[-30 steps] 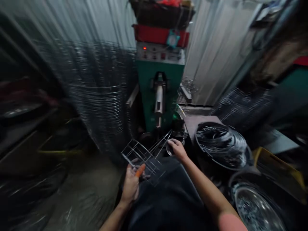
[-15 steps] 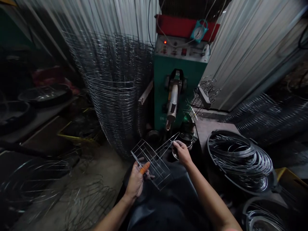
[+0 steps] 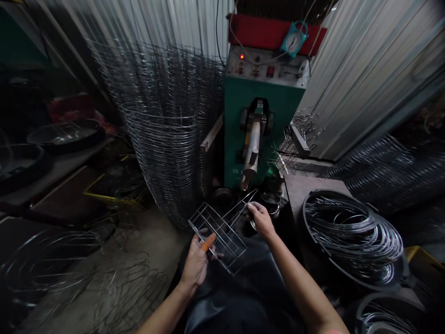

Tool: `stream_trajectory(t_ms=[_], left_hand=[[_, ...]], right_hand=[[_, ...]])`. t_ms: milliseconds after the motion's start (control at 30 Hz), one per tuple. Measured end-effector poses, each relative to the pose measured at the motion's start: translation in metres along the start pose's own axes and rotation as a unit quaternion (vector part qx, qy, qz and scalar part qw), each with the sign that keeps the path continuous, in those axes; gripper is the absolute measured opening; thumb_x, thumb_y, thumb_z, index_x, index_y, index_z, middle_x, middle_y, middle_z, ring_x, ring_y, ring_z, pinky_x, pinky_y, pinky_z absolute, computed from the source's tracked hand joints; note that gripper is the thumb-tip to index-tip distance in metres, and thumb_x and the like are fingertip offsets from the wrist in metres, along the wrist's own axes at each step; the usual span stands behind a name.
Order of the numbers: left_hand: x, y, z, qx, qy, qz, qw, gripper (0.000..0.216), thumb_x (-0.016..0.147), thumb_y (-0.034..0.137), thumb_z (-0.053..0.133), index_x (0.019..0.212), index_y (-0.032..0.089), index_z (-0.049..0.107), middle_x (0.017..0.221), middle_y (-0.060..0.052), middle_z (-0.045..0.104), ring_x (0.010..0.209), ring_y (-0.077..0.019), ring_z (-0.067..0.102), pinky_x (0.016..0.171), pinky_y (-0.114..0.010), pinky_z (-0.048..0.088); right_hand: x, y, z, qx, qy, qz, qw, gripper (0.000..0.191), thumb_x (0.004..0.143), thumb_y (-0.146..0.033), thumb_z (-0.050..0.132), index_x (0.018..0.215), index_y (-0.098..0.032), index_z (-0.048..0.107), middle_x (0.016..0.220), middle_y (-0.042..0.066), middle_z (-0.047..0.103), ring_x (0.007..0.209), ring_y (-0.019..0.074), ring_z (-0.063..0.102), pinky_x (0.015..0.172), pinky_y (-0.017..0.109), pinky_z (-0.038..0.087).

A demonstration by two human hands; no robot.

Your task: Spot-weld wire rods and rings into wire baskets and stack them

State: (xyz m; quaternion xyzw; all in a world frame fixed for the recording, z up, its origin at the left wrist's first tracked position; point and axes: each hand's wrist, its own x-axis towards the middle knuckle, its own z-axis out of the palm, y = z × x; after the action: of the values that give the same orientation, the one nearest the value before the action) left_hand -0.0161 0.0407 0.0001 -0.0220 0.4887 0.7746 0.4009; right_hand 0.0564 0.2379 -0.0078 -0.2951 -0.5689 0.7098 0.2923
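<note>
A wire rack (image 3: 222,227) of thin metal rods is held tilted over my lap. My left hand (image 3: 199,260) is closed on its near left edge, and an orange cover wraps that thumb. With fingers pinched, my right hand (image 3: 260,220) grips a bent wire piece (image 3: 239,209) that crosses the rack's far right side; whether the two are joined I cannot tell. Just beyond the wire's far end is the downward tip of a metal arm (image 3: 251,160) on the green machine (image 3: 231,102). A red light glows on the machine's panel.
Tall stacks of wire rings (image 3: 163,148) stand left of the machine. At right, a black tub (image 3: 308,232) holds many wire hoops, with another tub (image 3: 358,308) below it. Loose wire frames (image 3: 135,287) lie on the floor at left. A turquoise clock (image 3: 295,39) hangs on the machine's top.
The view has shifted slightly. My right hand and the bent wire have moved a little left, closer to the rack. Both hands keep their holds.
</note>
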Motion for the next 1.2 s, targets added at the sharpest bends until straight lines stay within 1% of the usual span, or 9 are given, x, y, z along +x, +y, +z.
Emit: stream_trajectory(t_ms=[133,233,333,433,533,733,867,1033,1200], left_hand=[[0.002,-0.001,0.001,0.006,0.006,-0.003,1.0,0.057,0.056,0.029,0.075,0.104,0.023,0.044,0.074,0.006,0.053,0.056,-0.0068,0.05,0.052,-0.024,0.051],[0.005,-0.004,0.001,0.008,0.007,-0.004,1.0,0.055,0.058,0.031,0.074,0.104,0.023,0.043,0.074,0.006,0.053,0.055,-0.0067,0.049,0.052,-0.024,0.051],[0.008,-0.005,0.003,0.009,0.008,-0.006,1.0,0.053,0.058,0.029,0.074,0.102,0.023,0.044,0.073,0.006,0.052,0.055,-0.0069,0.049,0.052,-0.025,0.051],[0.013,-0.003,0.007,0.003,0.006,-0.007,1.0,0.053,0.056,0.026,0.074,0.1,0.022,0.046,0.075,0.005,0.053,0.055,-0.0066,0.049,0.052,-0.025,0.051],[0.019,0.001,0.013,0.007,0.017,-0.016,1.0,0.054,0.055,0.025,0.074,0.1,0.022,0.046,0.074,0.005,0.051,0.054,-0.0065,0.048,0.051,-0.024,0.05],[0.029,0.006,0.02,0.015,0.014,-0.003,1.0,0.054,0.055,0.028,0.074,0.1,0.022,0.044,0.076,0.004,0.05,0.055,-0.0073,0.047,0.047,-0.023,0.048],[0.031,0.012,0.027,0.019,0.027,0.002,0.999,0.054,0.054,0.027,0.075,0.098,0.022,0.044,0.077,0.003,0.051,0.054,-0.0069,0.047,0.045,-0.021,0.046],[0.034,0.018,0.033,0.031,0.035,-0.005,0.999,0.051,0.056,0.027,0.074,0.097,0.02,0.044,0.068,0.005,0.048,0.051,-0.0071,0.047,0.043,-0.021,0.046],[0.039,0.017,0.031,0.039,0.022,0.011,0.999,0.05,0.057,0.028,0.073,0.097,0.021,0.044,0.066,0.007,0.047,0.046,-0.0049,0.043,0.041,-0.019,0.044]], right_hand=[[0.003,0.003,0.001,0.015,0.006,0.002,1.0,0.026,0.071,-0.041,0.063,0.064,-0.018,0.055,0.055,-0.004,0.048,0.047,0.0074,0.043,0.046,0.021,0.031],[0.005,0.002,0.002,0.023,0.021,0.0,1.0,0.025,0.069,-0.04,0.065,0.064,-0.018,0.056,0.054,-0.004,0.048,0.047,0.0073,0.042,0.045,0.021,0.031],[0.007,-0.001,0.004,0.031,0.038,-0.004,0.999,0.023,0.068,-0.038,0.066,0.062,-0.017,0.056,0.052,-0.004,0.049,0.046,0.0071,0.042,0.045,0.021,0.031],[0.011,-0.003,0.005,0.043,0.055,0.0,0.998,0.022,0.067,-0.037,0.065,0.062,-0.017,0.056,0.053,-0.004,0.05,0.046,0.0071,0.043,0.044,0.02,0.031],[0.018,-0.004,0.006,0.054,0.066,-0.004,0.996,0.022,0.067,-0.037,0.065,0.062,-0.017,0.056,0.053,-0.004,0.051,0.045,0.007,0.044,0.043,0.02,0.032],[0.03,-0.005,0.007,0.057,0.068,0.006,0.996,0.021,0.066,-0.037,0.064,0.063,-0.017,0.056,0.054,-0.003,0.052,0.046,0.0073,0.046,0.041,0.019,0.033],[0.034,-0.01,0.008,0.05,0.079,0.022,0.995,0.022,0.063,-0.037,0.064,0.061,-0.018,0.054,0.054,-0.003,0.052,0.045,0.0076,0.045,0.041,0.02,0.034],[0.041,-0.016,0.009,0.048,0.086,0.037,0.994,0.023,0.06,-0.037,0.065,0.06,-0.018,0.053,0.053,-0.003,0.051,0.044,0.0078,0.045,0.04,0.02,0.034],[0.042,-0.016,0.009,0.033,0.073,0.047,0.996,0.025,0.061,-0.04,0.064,0.057,-0.018,0.052,0.049,-0.003,0.049,0.042,0.0082,0.042,0.04,0.022,0.033]])
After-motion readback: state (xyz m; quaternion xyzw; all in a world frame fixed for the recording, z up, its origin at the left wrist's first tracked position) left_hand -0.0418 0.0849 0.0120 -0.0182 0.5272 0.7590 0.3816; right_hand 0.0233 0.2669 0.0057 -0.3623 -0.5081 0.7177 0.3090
